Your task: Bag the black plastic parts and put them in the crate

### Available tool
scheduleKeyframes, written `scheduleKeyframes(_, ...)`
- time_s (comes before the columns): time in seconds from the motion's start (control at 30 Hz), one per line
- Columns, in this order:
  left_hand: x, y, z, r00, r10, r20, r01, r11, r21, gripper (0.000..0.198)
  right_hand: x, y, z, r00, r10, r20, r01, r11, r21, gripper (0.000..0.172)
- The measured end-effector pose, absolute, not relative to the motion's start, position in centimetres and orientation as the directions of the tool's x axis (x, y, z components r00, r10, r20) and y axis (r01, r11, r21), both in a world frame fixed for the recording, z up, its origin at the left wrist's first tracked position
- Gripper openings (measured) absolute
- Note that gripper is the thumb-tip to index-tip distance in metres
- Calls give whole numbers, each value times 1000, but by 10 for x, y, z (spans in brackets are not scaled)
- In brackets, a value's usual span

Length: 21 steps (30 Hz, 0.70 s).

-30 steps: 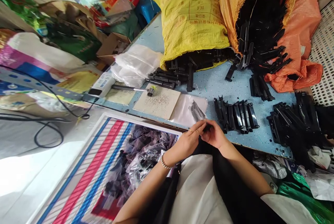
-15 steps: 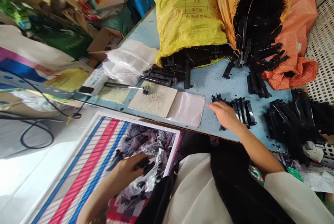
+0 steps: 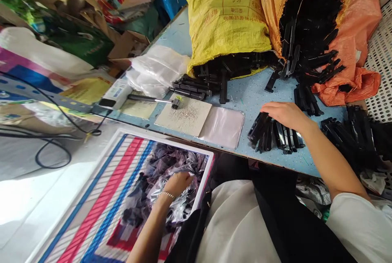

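My right hand [image 3: 286,114] lies over a row of long black plastic parts [image 3: 275,135] on the blue table [image 3: 245,99]. Its fingers curl round the left end of the row, where a few parts are tilted up. My left hand [image 3: 179,183], with a bead bracelet at the wrist, is down to my left in a striped woven sack [image 3: 101,210]. It rests with loosely bent fingers on clear packets of black parts [image 3: 165,165], and I see nothing held in it. An empty clear bag [image 3: 222,126] lies flat on the table between my hands.
A yellow sack [image 3: 225,14] and an orange sack [image 3: 306,18] spill black parts at the back. More parts are heaped at the right [image 3: 352,136]. A card with small screws [image 3: 183,116], a screwdriver [image 3: 153,99], folded plastic bags [image 3: 156,71] and floor cables [image 3: 52,152] lie left.
My hands have parted: the left carried a packed part down into the striped sack and now rests there. The right reached to the row of black parts and closed over them.
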<state>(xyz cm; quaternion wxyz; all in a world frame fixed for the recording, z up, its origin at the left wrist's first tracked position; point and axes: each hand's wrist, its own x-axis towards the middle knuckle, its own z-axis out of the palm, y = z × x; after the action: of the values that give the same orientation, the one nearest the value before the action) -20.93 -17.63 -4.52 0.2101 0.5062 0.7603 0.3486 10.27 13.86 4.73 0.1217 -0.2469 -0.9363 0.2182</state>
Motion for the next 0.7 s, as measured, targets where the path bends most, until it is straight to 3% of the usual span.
scheduleKeyframes(0.13, -170, -98, -46, -197, 978, 68, 731, 101, 675, 23, 115, 110, 38, -632, 772, 67, 469, 450, -760, 27)
scheduleKeyframes(0.23, -134, -42, -50, -189, 974, 126, 839, 94, 536, 23, 114, 78, 15, -461, 876, -145, 285, -9, -958, 36)
scheduleKeyframes(0.3, -126, -18, -54, -183, 977, 110, 871, 109, 479, 13, 114, 58, 5, -417, 866, -276, 137, -240, -961, 41)
scheduleKeyframes(0.37, -133, -8, -57, -214, 974, 74, 829, 140, 542, 15, 116, 41, 1, -410, 846, -340, 37, -357, -933, 41)
scheduleKeyframes(0.53, -168, -10, -62, -330, 933, -145, 393, 275, 877, 19, 117, 18, 3, -437, 811, -389, -107, -477, -873, 35)
scheduleKeyframes(0.6, -173, -13, -62, -322, 915, -243, 214, 320, 923, 24, 111, 13, 2, -462, 788, -407, -136, -517, -845, 32)
scheduleKeyframes(0.7, -173, -15, -63, -339, 901, -270, 123, 327, 937, 24, 100, 9, 0, -516, 746, -421, -148, -561, -814, 26)
